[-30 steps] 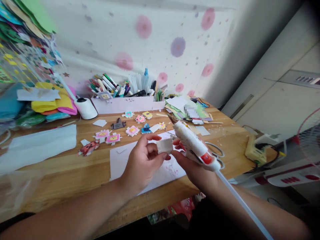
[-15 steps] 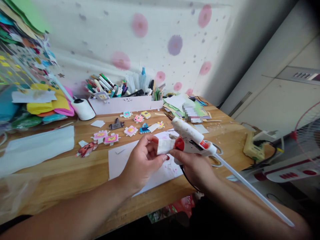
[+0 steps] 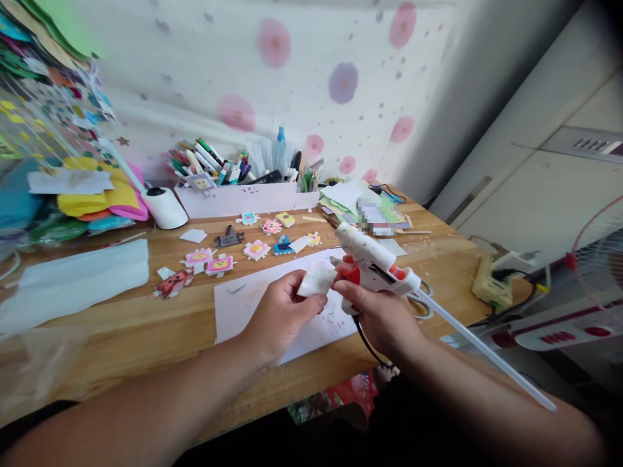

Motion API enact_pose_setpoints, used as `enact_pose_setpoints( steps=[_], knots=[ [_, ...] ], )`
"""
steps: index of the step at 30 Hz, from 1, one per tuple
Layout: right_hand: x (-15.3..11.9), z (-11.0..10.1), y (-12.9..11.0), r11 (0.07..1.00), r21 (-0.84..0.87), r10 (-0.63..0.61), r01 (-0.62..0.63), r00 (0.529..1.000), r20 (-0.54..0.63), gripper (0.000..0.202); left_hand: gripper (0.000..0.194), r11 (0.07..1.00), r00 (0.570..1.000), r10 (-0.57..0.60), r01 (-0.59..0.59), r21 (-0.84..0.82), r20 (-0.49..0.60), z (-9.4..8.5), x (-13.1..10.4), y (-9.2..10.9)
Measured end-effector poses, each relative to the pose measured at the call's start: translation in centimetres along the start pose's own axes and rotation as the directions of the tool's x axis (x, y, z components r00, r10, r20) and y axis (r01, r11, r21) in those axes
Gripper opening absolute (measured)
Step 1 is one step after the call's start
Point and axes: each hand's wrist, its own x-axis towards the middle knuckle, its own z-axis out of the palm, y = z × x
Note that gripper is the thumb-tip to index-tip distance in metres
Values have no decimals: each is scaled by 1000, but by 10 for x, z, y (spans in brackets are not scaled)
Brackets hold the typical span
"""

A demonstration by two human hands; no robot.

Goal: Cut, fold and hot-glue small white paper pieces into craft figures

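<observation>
My left hand [image 3: 285, 308] pinches a small white paper piece [image 3: 316, 280] between thumb and fingers. Wrapped round the handle of a white hot glue gun [image 3: 372, 256] is my right hand [image 3: 382, 314], its thumb close to the paper's right edge. A long clear glue stick [image 3: 487, 350] sticks out of the gun's back end over my right forearm. The nozzle [image 3: 335, 261] points left, just beyond the paper. Below both hands lies a white sheet [image 3: 243, 311] with pinkish marks. Whether the thumb touches the paper, I cannot tell.
Several small paper cut-outs [image 3: 219, 264] lie behind the sheet. A white box [image 3: 238, 200] of pens stands at the wall, beside a lamp base [image 3: 166, 209]. Paper scraps [image 3: 348, 198] are piled at the back right. A power strip [image 3: 491, 285] and a fan [image 3: 598, 259] are on the right.
The white paper piece has turned and tilted in my left hand, showing more of its face. My right hand with the glue gun has shifted slightly. The view has moved a little.
</observation>
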Motion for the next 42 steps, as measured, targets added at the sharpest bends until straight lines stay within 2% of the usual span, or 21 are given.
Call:
enact_pose_setpoints(
  steps=[3,7,14,19,24,27,29,32,36,42],
  knots=[
    [1,-4,-2,998,-58,6,-9,999,-42,18,13,991,999,-36,34,132,16,-2,-1,0],
    [-1,-7,-6,994,-106,24,-26,999,-22,14,8,969,998,-56,45,244,39,-4,1,0],
    [-5,-15,3,991,-115,48,-62,992,-114,21,9,1000,999,3,-2,-17,45,-3,1,0],
    [-13,-31,-1,948,-317,16,-27,999,-35,19,9,992,991,113,-116,46,65,-6,2,2],
    [-27,-55,-27,832,-537,-142,139,989,36,19,12,977,985,173,-175,119,21,-11,5,3],
    [-32,-62,-36,677,-671,-216,303,953,212,12,16,984,991,136,-133,116,-12,-12,6,2],
    [-33,-63,-38,546,-717,-272,433,901,337,9,16,993,995,94,-91,72,-31,-11,7,0],
    [-33,-60,-38,421,-738,-302,527,849,434,11,14,999,998,29,-28,17,-61,-10,7,-1],
    [-32,-54,-39,422,-755,-228,503,864,448,6,13,1000,997,-13,14,11,-81,-8,8,1],
    [-30,-44,-42,438,-756,-162,487,869,467,7,11,999,999,-33,34,20,-29,-7,6,3]
  ],
)
